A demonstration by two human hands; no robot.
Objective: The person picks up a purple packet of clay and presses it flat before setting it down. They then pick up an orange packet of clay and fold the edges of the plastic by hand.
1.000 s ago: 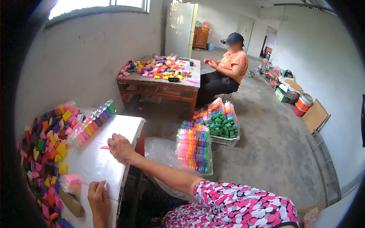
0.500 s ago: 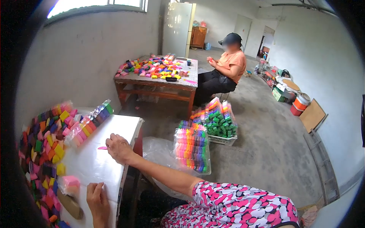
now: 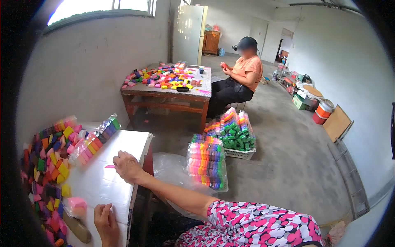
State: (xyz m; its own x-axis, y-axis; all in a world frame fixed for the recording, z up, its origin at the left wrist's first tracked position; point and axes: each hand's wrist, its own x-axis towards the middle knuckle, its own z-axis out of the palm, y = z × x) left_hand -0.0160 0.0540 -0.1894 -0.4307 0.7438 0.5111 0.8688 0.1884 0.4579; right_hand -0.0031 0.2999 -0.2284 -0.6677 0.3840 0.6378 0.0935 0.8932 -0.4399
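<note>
My right hand [image 3: 128, 166] rests low over the white tabletop [image 3: 117, 144], its fingers curled downward. A thin flat pink piece [image 3: 110, 166] sticks out beside those fingertips; what lies under them is hidden. Lower down, my left hand [image 3: 107, 222] is closed, thumb and forefinger pinched together, and its contents are too small to make out. Near it sit a clear-wrapped pink block [image 3: 76, 206] and a brownish oblong object [image 3: 77, 229]. Many small coloured packets [image 3: 51, 164] are heaped along the left side. A clear strip of coloured packets [image 3: 94, 142] lies at the tabletop's far end.
Crates of coloured packs [image 3: 236, 138] and bundled strips [image 3: 205, 162] stand on the floor beside a clear plastic bag [image 3: 170, 164]. Beyond, a seated person [image 3: 247, 68] works at a second table [image 3: 164, 94] heaped with packets. A ladder [image 3: 349, 177] leans at the right wall.
The view has shifted slightly. Both my hands keep nearly the same pose and place on the tabletop. The seated person's hands have moved a little.
</note>
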